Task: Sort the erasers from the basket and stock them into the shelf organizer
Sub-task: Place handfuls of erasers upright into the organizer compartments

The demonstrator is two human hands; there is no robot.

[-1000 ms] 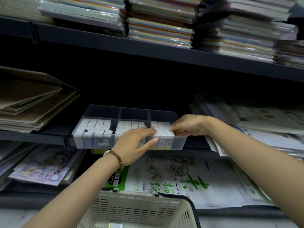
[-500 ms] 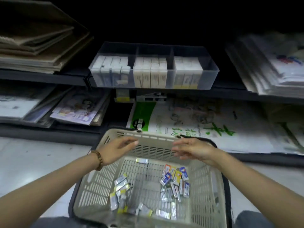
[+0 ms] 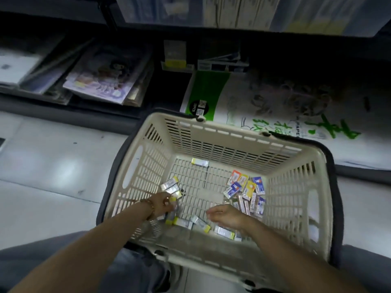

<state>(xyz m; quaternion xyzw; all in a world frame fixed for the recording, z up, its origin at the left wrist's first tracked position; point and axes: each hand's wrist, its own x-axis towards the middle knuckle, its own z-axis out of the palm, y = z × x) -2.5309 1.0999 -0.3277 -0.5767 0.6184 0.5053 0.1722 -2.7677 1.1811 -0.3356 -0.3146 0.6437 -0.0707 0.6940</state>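
A cream plastic basket (image 3: 211, 132) sits low in front of me on the floor. Small wrapped erasers lie on its bottom: a yellow-ended group (image 3: 171, 186) at the left, a colourful pile (image 3: 246, 192) at the right, one alone (image 3: 200, 162) near the far wall, and several (image 3: 201, 224) along the near wall. My left hand (image 3: 163, 205), with a bead bracelet at the wrist, is down in the left group, fingers curled onto a yellow-ended eraser. My right hand (image 3: 226, 214) hovers low over the basket bottom, fingers relaxed, holding nothing. The clear shelf organizer (image 3: 232, 11) shows blurred at the top edge.
Dark shelving runs behind the basket. Magazines (image 3: 101, 81) lie on the lower shelf at the left, and a large green-and-white paper pack (image 3: 264, 115) lies at the right. Pale floor tiles (image 3: 53, 166) spread to the left. My knees frame the bottom edge.
My head tipped down from the shelf organizer to the basket. Both hands left the organizer and dropped into the basket, the left reaching the yellow-ended erasers.
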